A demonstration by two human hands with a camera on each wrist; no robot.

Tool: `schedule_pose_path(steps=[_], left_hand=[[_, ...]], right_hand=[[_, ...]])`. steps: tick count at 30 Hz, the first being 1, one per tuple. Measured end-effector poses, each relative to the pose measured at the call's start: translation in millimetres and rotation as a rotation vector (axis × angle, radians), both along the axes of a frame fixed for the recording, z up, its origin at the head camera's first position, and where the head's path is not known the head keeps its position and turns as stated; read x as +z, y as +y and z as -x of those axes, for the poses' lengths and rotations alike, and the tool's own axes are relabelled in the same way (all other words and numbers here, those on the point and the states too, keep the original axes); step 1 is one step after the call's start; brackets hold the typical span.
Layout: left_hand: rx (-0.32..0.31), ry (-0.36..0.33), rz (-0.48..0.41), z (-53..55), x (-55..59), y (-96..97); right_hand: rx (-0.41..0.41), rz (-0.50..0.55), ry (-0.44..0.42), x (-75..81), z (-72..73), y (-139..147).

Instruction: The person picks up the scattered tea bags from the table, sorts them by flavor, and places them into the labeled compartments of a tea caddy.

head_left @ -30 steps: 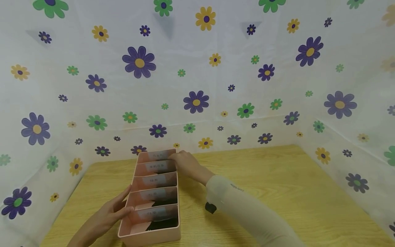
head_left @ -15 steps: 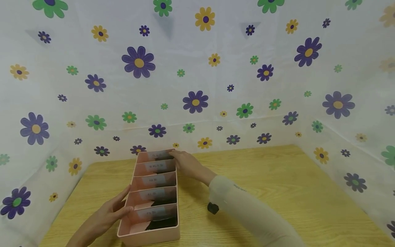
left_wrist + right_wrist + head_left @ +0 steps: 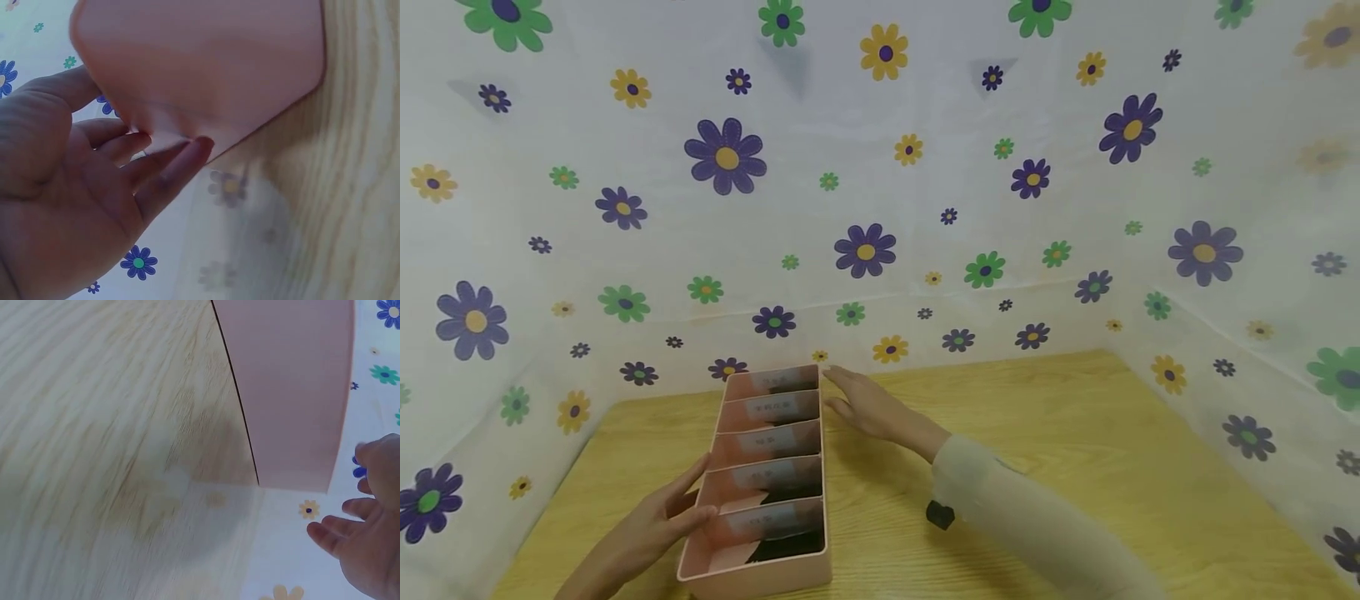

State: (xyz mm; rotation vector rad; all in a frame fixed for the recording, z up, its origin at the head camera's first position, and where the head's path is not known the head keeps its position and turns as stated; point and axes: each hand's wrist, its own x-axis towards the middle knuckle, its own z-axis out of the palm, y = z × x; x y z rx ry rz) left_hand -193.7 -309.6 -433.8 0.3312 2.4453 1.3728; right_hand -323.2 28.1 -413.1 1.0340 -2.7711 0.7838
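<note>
A long pink storage box (image 3: pixel 756 583) with several compartments stands on the table in the head view. Pale labels with small characters show on its dividers. My left hand (image 3: pixel 651 525) holds the box's near left side, thumb over the rim and fingers against the outer wall. In the left wrist view the left fingertips (image 3: pixel 201 147) press the pink wall near its lower edge. My right hand (image 3: pixel 872 408) is beside the far right corner, fingers loosely extended and holding nothing. The right wrist view shows that hand (image 3: pixel 369 531) a little apart from the box's side (image 3: pixel 290 394).
The wood-grain table (image 3: pixel 1000 442) extends to the right of the box. A white sheet with flower prints (image 3: pixel 925 250) encloses the back and both sides, close behind the box's far end. A small black piece (image 3: pixel 940 514) hangs at the right sleeve.
My right hand has let go of the box's far right rim and drawn back to the right, its fingers straightening. My left hand keeps its place, and the head view has shifted slightly.
</note>
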Motion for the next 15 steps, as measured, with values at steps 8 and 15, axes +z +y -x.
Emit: schedule_pose_path(steps=[8, 15], left_hand=[[0.093, 0.187, 0.093, -3.6, 5.5, -7.0], [0.192, 0.402, 0.294, -5.3, 15.1, -24.4]], right_hand=[[-0.072, -0.032, -0.044, 2.4, -11.3, 31.9], [-0.13, -0.141, -0.049, 0.3, -17.3, 70.0]])
